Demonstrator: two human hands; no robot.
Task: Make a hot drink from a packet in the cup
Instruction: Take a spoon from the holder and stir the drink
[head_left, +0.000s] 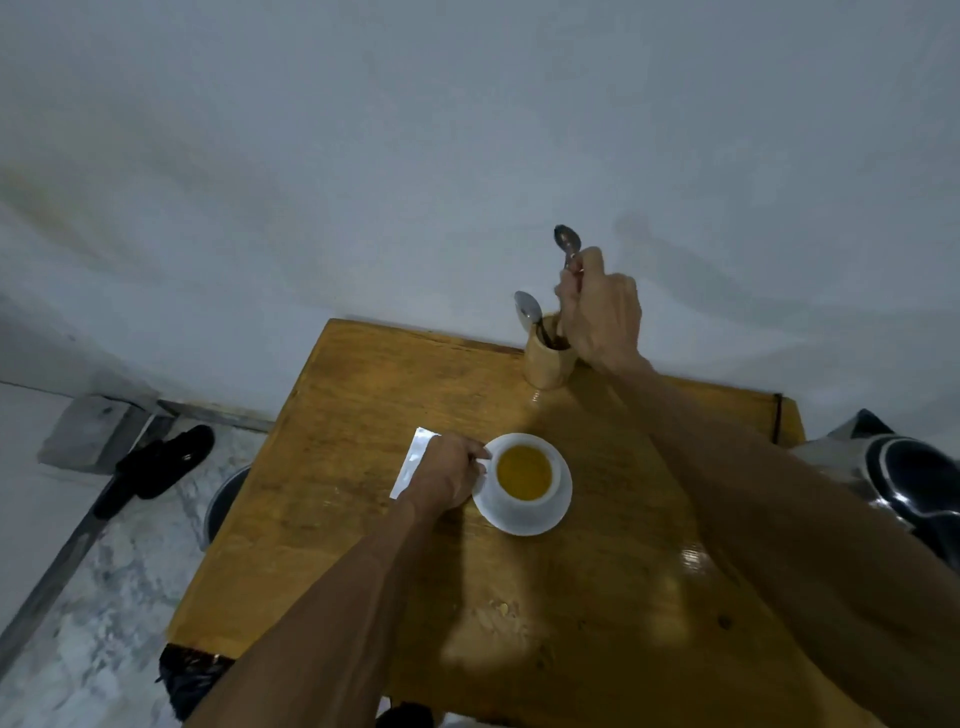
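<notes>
Gripping a spoon (568, 244) by its handle, right hand (602, 312) is holding it bowl-up above the wooden holder (546, 364) at the table's (363, 545) far edge; a second spoon (527, 309) is standing in the holder. Left hand (447, 475) is pinching the white cup's (524, 475) handle. Cup is sitting on its saucer (561, 512) mid-table, holding yellow-orange liquid. Silver packet (415, 457) is lying flat just left of the saucer, partly under the left hand.

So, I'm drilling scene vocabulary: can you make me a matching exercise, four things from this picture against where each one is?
Things:
1. cup
2. packet
3. lifted spoon
4. second spoon

Places:
A. standing in the wooden holder
B. on the white saucer
C. held in the right hand
D. flat on the table, partly under the left hand

Pairs: 1-B, 2-D, 3-C, 4-A
</notes>
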